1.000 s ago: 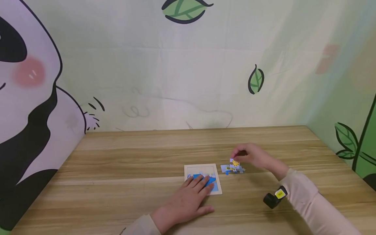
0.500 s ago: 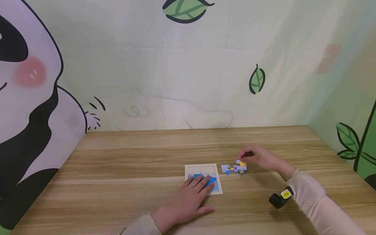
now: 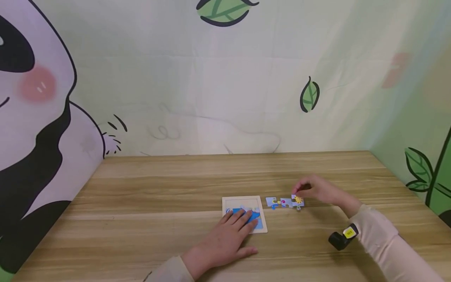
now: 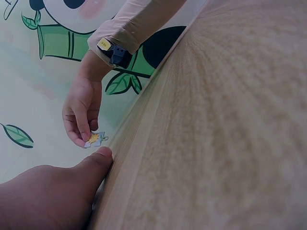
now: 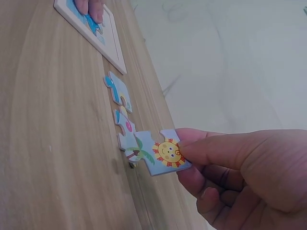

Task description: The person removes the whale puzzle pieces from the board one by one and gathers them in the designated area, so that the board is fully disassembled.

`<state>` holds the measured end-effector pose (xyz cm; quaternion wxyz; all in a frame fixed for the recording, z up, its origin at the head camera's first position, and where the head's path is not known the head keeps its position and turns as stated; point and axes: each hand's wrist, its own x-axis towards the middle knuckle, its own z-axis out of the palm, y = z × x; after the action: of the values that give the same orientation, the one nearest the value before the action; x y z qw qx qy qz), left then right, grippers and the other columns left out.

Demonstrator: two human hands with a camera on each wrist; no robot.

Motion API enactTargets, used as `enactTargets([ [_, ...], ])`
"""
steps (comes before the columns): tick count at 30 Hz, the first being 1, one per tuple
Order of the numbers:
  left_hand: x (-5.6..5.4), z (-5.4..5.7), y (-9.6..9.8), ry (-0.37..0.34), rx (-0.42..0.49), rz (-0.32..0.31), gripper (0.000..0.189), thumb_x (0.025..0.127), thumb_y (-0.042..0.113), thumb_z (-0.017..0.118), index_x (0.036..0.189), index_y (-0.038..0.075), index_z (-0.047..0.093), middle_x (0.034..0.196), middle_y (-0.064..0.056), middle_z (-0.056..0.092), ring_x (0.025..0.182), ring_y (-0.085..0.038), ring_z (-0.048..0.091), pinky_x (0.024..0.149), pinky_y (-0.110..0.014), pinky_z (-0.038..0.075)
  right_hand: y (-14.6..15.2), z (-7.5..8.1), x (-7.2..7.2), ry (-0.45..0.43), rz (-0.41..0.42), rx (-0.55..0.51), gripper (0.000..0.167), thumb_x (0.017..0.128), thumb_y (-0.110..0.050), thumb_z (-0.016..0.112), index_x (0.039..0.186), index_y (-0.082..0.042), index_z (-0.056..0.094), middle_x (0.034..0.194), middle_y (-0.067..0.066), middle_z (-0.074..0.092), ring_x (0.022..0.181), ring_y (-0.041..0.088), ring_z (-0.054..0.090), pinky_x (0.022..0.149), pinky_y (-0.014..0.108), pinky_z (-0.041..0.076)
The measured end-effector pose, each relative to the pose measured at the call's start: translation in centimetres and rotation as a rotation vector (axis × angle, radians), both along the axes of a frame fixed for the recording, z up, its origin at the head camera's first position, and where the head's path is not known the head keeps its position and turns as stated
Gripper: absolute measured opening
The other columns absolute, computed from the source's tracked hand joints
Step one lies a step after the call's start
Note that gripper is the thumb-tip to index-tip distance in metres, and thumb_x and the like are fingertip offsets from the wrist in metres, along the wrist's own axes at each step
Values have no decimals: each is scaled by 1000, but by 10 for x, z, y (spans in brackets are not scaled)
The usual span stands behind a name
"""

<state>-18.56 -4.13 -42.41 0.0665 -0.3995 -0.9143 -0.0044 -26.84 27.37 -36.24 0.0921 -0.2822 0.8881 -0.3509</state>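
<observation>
My right hand [image 3: 317,189] pinches a puzzle piece [image 5: 165,152] printed with a smiling sun and a palm tree, thumb on its face. In the right wrist view it is tilted and partly overlaps a second piece [image 5: 125,128] with a pink mark. Beside that lies a blue-and-white piece [image 5: 118,91] on the table. My left hand [image 3: 225,239] rests flat with spread fingers on the puzzle board [image 3: 243,199], a pale wooden frame. Blue picture pieces sit in the lower part of the frame, partly hidden under the fingers; its upper part shows bare backing.
The wood-grain table [image 3: 141,235] reaches back to a wall hanging [image 3: 229,98] printed with a panda and leaves. A black wrist camera [image 3: 340,239] with a yellow label sits at the right sleeve.
My right hand has moved to the right with the sun piece, away from over the loose pieces, which now show more. The left hand has stayed on the board.
</observation>
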Motion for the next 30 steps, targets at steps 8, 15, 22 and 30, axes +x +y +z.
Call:
enactTargets([
  [8, 1, -1, 0, 33, 5, -2, 69, 94, 63, 38, 149, 21, 36, 155, -3, 37, 143, -23, 36, 115, -44, 32, 4, 2, 0, -20, -13, 39, 8, 88, -2, 64, 94, -1, 70, 95, 12, 72, 82, 6, 60, 72, 19, 51],
  [15, 0, -1, 0, 28, 0, -2, 69, 95, 63, 37, 149, 21, 35, 155, -3, 36, 144, -22, 34, 116, -44, 32, 8, -1, -1, -22, 2, 38, 8, 87, -1, 64, 93, 0, 70, 94, 13, 72, 83, 3, 60, 74, 19, 51],
  [22, 0, 0, 0, 10, -3, -2, 69, 95, 63, 36, 150, 21, 35, 156, -3, 35, 144, -23, 33, 116, -44, 31, 11, -5, -3, -32, -19, 60, 8, 88, -2, 64, 94, -1, 69, 93, 11, 71, 82, 5, 60, 72, 19, 51],
  [30, 0, 0, 0, 12, -10, 1, 69, 95, 63, 36, 150, 21, 34, 156, -3, 34, 144, -23, 33, 117, -44, 31, 13, -10, -7, -34, -28, 82, 8, 88, -2, 63, 94, 0, 69, 93, 11, 71, 82, 6, 59, 72, 19, 50],
])
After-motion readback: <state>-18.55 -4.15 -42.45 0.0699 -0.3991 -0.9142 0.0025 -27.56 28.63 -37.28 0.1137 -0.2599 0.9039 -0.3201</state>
